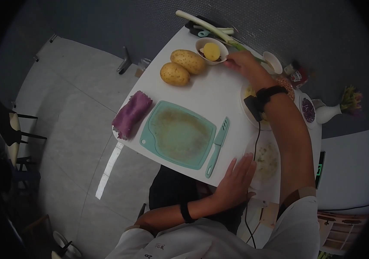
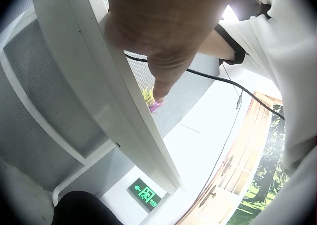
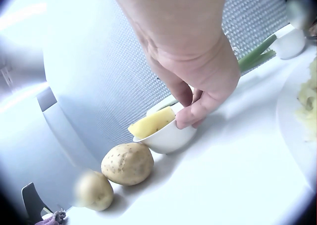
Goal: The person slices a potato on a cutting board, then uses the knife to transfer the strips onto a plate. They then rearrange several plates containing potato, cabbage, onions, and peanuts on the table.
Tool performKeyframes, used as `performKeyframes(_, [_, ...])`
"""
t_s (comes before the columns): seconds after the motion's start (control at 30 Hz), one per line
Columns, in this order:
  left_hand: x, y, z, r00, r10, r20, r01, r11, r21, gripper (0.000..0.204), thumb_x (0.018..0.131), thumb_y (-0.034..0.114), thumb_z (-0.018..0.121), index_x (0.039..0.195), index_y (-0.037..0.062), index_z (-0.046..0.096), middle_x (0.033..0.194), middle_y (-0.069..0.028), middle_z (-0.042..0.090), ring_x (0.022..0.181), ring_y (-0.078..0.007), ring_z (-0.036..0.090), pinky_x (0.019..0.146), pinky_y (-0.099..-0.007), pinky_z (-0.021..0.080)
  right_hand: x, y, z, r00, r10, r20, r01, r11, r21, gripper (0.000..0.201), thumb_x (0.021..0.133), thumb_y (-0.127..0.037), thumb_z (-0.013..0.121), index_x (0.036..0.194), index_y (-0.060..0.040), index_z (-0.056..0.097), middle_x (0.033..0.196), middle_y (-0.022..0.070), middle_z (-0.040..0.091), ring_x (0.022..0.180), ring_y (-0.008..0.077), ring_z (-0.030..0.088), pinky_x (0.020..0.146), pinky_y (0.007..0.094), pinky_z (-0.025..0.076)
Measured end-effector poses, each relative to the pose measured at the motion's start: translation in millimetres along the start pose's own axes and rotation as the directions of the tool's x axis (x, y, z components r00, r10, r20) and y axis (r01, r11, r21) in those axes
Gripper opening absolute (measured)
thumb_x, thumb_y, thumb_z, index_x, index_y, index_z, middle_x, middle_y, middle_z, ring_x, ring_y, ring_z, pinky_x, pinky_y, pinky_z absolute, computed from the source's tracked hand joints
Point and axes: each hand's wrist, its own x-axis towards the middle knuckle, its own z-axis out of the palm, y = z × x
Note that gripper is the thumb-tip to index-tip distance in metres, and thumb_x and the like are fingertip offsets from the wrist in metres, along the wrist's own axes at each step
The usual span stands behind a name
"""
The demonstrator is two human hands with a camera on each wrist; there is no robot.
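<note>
My right hand (image 1: pixel 246 67) pinches the rim of a small white bowl (image 1: pixel 215 62) at the table's far side. In the bowl lies a yellow cut potato piece (image 1: pixel 212 51). In the right wrist view, the thumb and fingers of my right hand (image 3: pixel 193 81) hold the white bowl (image 3: pixel 171 140) beside the yellow piece (image 3: pixel 152 123). My left hand (image 1: pixel 236 179) rests with straight fingers at the near table edge, beside a plate of pale food (image 1: pixel 265 162). In the left wrist view, my left hand (image 2: pixel 163 32) is at the table's edge (image 2: pixel 99 86), its fingertips partly hidden.
Two whole potatoes (image 1: pixel 180 69) lie beside the bowl. A green cutting board (image 1: pixel 180 134), a knife (image 1: pixel 218 144) and a purple cloth (image 1: pixel 132 114) are nearer. Spring onion (image 1: pixel 210 28) lies at the back; a white vase (image 1: pixel 328 114) and a purple-food plate (image 1: pixel 308 108) stand right. A black cable (image 1: pixel 257 138) hangs from the right wrist.
</note>
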Motion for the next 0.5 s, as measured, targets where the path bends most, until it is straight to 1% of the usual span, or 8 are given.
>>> performKeyframes(0.23, [0, 2, 1, 1.000, -0.006, 0.001, 0.006, 1.000, 0.028, 0.112, 0.076, 0.047, 0.084, 0.154, -0.0113, 0.029, 0.165, -0.0351, 0.025, 0.155, -0.0471, 0.028, 0.126, -0.0592, 0.021, -15, -2, -8, 0.992, 0.077, 0.095, -0.081, 0.996, 0.031, 0.020, 0.094, -0.003, 0.069, 0.112, 0.0065, 0.067, 0.102, 0.0160, 0.073, 0.079, 0.0229, 0.076, 0.066, 0.0316, 0.065])
performKeyframes(0.27, [0, 2, 0, 1.000, -0.008, -0.001, 0.008, 0.999, 0.035, 0.112, 0.075, 0.048, 0.084, 0.154, -0.0112, 0.031, 0.165, -0.0348, 0.025, 0.155, -0.0467, 0.028, 0.126, -0.0590, 0.022, -31, -3, -9, 0.996, -0.091, 0.024, 0.094, 0.941, -0.326, 0.020, 0.093, -0.007, 0.073, 0.110, 0.0029, 0.069, 0.101, 0.0146, 0.073, 0.081, 0.0223, 0.075, 0.067, 0.0334, 0.063])
performKeyframes(0.3, [1, 3, -1, 1.000, -0.019, -0.011, 0.020, 0.999, 0.037, 0.112, 0.075, 0.048, 0.084, 0.154, -0.0112, 0.031, 0.165, -0.0348, 0.025, 0.155, -0.0467, 0.028, 0.126, -0.0590, 0.022, -47, -5, -7, 0.961, -0.277, 0.024, 0.227, 0.730, -0.645, 0.020, 0.092, -0.012, 0.076, 0.107, -0.0006, 0.071, 0.101, 0.0131, 0.073, 0.083, 0.0217, 0.075, 0.068, 0.0353, 0.062])
performKeyframes(0.33, [2, 4, -1, 1.000, -0.020, 0.003, 0.020, 0.999, 0.034, 0.112, 0.074, 0.047, 0.085, 0.153, -0.0110, 0.032, 0.165, -0.0345, 0.025, 0.155, -0.0461, 0.029, 0.125, -0.0589, 0.022, -64, -4, -2, 0.961, -0.275, 0.039, 0.234, 0.726, -0.647, 0.020, 0.092, -0.012, 0.076, 0.107, -0.0006, 0.071, 0.101, 0.0131, 0.073, 0.083, 0.0217, 0.075, 0.068, 0.0353, 0.062])
performKeyframes(0.37, [2, 5, -1, 1.000, -0.021, 0.022, 0.021, 0.999, 0.028, 0.112, 0.073, 0.047, 0.085, 0.153, -0.0108, 0.034, 0.165, -0.0341, 0.026, 0.155, -0.0455, 0.029, 0.125, -0.0588, 0.023, -81, -1, 5, 0.806, -0.558, 0.200, 0.515, 0.491, -0.703, 0.021, 0.089, -0.015, 0.079, 0.105, -0.0035, 0.073, 0.102, 0.0122, 0.073, 0.088, 0.0222, 0.073, 0.073, 0.0369, 0.060])
performKeyframes(0.4, [3, 6, -1, 0.999, -0.030, 0.021, 0.029, 0.999, 0.029, 0.112, 0.073, 0.047, 0.085, 0.153, -0.0108, 0.034, 0.165, -0.0341, 0.026, 0.155, -0.0455, 0.029, 0.125, -0.0588, 0.023, -94, 1, 14, 0.552, -0.747, 0.371, 0.703, 0.178, -0.688, 0.022, 0.086, -0.019, 0.082, 0.102, -0.0064, 0.074, 0.102, 0.0113, 0.072, 0.094, 0.0227, 0.071, 0.079, 0.0385, 0.058])
performKeyframes(0.47, [4, 6, -1, 1.000, 0.004, 0.017, -0.004, 0.999, 0.053, 0.113, 0.070, 0.046, 0.087, 0.153, -0.0098, 0.035, 0.165, -0.0335, 0.027, 0.155, -0.0443, 0.029, 0.125, -0.0587, 0.023, -110, 3, 42, 0.146, -0.797, 0.586, 0.856, -0.195, -0.479, 0.031, 0.084, -0.022, 0.084, 0.109, -0.0076, 0.073, 0.105, 0.0106, 0.071, 0.106, 0.0289, 0.066, 0.093, 0.0423, 0.054])
performKeyframes(0.5, [3, 6, 0, 1.000, 0.004, 0.023, -0.005, 0.998, 0.057, 0.113, 0.070, 0.046, 0.087, 0.153, -0.0098, 0.035, 0.165, -0.0335, 0.027, 0.155, -0.0443, 0.029, 0.125, -0.0587, 0.023, -114, 4, 59, 0.147, -0.801, 0.580, 0.856, -0.190, -0.480, 0.031, 0.084, -0.022, 0.084, 0.109, -0.0076, 0.073, 0.105, 0.0106, 0.071, 0.106, 0.0289, 0.066, 0.093, 0.0423, 0.054])
